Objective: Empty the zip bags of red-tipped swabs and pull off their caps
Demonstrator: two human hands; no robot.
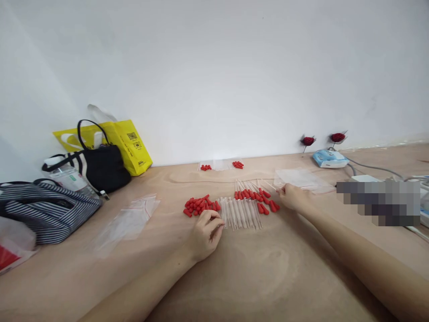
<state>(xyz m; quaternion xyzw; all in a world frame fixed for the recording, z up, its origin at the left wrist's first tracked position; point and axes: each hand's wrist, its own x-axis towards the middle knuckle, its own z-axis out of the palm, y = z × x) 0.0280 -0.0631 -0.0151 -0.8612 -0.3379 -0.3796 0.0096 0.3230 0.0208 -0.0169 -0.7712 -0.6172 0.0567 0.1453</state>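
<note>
My left hand (pixel 206 235) rests on the table with fingers curled and closed, at the left end of a row of clear glass dropper tubes (pixel 243 213). Whether a tube is between its fingertips is hidden. A heap of red rubber bulbs (pixel 197 205) lies just beyond that hand. My right hand (pixel 294 197) is closed in a pinch on the end of a thin glass dropper tube (pixel 268 184), which points away to the left. Left of it, droppers with red bulbs (pixel 248 194) lie fanned out behind the row. A few loose red bulbs (pixel 264 209) are close by.
Clear zip bags lie at left (pixel 129 223) and right (pixel 298 179). Another bag (pixel 221 165) with tubes and red bulbs is by the wall. A striped bag (pixel 56 210), black bag (pixel 103 167) and yellow bag (pixel 134 147) stand left. A blue-white packet (pixel 330 158) and cables are right.
</note>
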